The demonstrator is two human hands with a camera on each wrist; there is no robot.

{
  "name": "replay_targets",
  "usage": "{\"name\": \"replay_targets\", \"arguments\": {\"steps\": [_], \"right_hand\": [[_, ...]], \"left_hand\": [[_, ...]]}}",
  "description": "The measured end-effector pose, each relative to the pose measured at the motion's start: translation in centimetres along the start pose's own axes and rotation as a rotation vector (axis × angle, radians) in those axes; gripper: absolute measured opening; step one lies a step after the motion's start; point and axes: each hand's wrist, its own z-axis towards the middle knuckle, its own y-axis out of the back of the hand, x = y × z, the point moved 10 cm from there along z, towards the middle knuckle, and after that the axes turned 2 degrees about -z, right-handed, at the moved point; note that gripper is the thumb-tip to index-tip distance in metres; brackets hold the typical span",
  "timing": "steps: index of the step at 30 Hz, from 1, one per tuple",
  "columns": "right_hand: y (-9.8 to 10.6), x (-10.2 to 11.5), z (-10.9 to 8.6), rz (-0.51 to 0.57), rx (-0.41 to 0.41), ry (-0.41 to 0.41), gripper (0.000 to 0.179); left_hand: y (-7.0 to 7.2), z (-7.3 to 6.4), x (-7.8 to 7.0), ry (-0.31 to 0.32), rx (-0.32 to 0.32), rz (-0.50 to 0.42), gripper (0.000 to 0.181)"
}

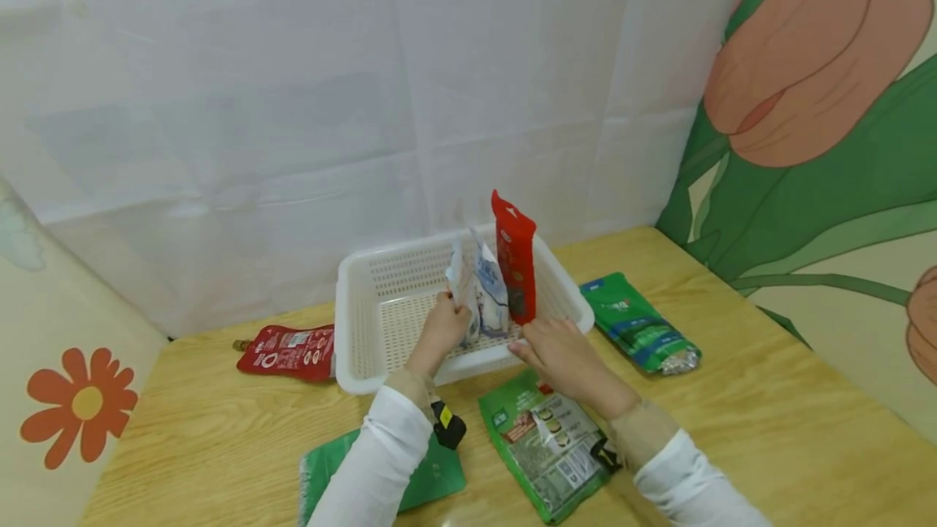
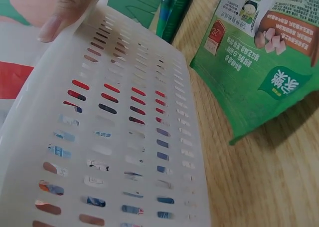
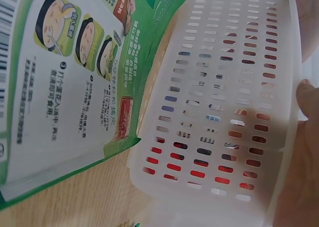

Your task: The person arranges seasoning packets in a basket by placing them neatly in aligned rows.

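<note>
A white perforated basket (image 1: 359, 356) stands on the table with two white-and-blue packets and an upright red packet (image 1: 516, 259) in it. My left hand (image 1: 439, 336) reaches over the front rim and pinches the near edge of the left white-and-blue packet (image 1: 459, 279). The other white-and-blue packet (image 1: 492, 291) stands just right of it. My right hand (image 1: 564, 352) lies across the front rim at the foot of the red packet, thumb toward the left. In the right wrist view, the right hand (image 3: 299, 162) is at the rim; its other fingers are partly hidden behind the basket wall.
A green-and-white food pouch (image 1: 542, 437) lies before the basket, partly under the right wrist. Another green packet (image 1: 432, 474) lies below the left forearm. A red spouted pouch (image 1: 289, 352) is left of the basket, a green bag (image 1: 640, 324) right. A white sheet (image 1: 293, 104) hangs behind.
</note>
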Motion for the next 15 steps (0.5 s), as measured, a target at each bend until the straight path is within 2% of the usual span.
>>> {"name": "replay_targets", "arguments": {"steps": [1, 2, 5, 9, 10, 11, 13, 15], "right_hand": [[0.0, 0.0, 0.0, 0.001, 0.001, -0.002, 0.028], [0.0, -0.1, 0.0, -0.001, 0.002, -0.003, 0.028], [-0.1, -0.2, 0.1, 0.0, 0.007, -0.009, 0.027], [-0.2, -0.4, 0.1, 0.009, 0.013, -0.01, 0.028], [-0.3, -0.4, 0.1, 0.014, 0.018, -0.011, 0.028], [-0.4, -0.4, 0.1, 0.017, 0.024, -0.013, 0.028], [-0.6, -0.4, 0.1, 0.025, 0.037, -0.014, 0.028], [-0.6, -0.4, 0.0, 0.026, 0.043, -0.016, 0.027]], "left_hand": [[0.1, -0.2, -0.2, 0.004, 0.004, -0.018, 0.051], [0.6, -1.0, -0.9, 0.039, 0.016, -0.044, 0.051], [1.0, -1.8, -1.4, 0.076, 0.029, -0.109, 0.053], [0.8, -1.1, -0.5, 0.104, 0.056, -0.168, 0.056], [0.5, -0.4, 0.1, 0.07, 0.059, -0.173, 0.056], [0.3, -0.1, 0.5, 0.07, 0.073, -0.171, 0.057], [0.1, 0.0, 0.8, 0.07, 0.11, -0.162, 0.06], [0.1, -0.5, 0.5, 0.082, 0.152, -0.164, 0.062]]}}
